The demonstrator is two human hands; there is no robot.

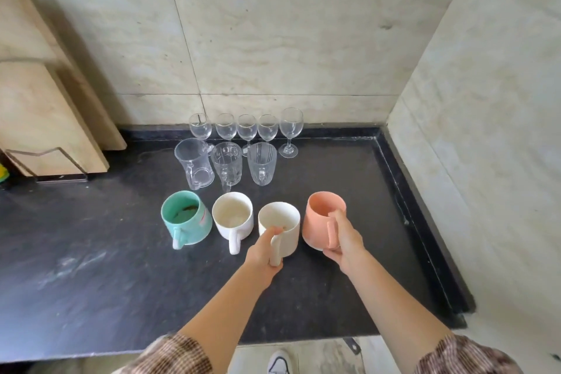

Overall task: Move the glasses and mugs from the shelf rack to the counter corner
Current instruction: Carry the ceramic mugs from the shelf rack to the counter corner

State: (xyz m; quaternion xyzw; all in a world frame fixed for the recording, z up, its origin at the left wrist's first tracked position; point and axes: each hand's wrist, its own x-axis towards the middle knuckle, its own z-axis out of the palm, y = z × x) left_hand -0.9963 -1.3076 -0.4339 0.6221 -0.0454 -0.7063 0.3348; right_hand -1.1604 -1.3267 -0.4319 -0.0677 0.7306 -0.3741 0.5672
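Black stone worktop (pixel 91 252): our left hand (pixel 262 252) grips the upright cream ceramic mug (pixel 292 238), right hand (pixel 346 240) the salmon-pink mug (pixel 315 222), handles facing us.

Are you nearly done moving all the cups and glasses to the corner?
Nearly, it seems. Five wine glasses, three glass mugs, a teal mug and a white mug already stand on the counter. The left hand grips the cream mug by its handle, the right hand the peach mug. Left: letting go. The shelf rack is out of view, so more may remain.
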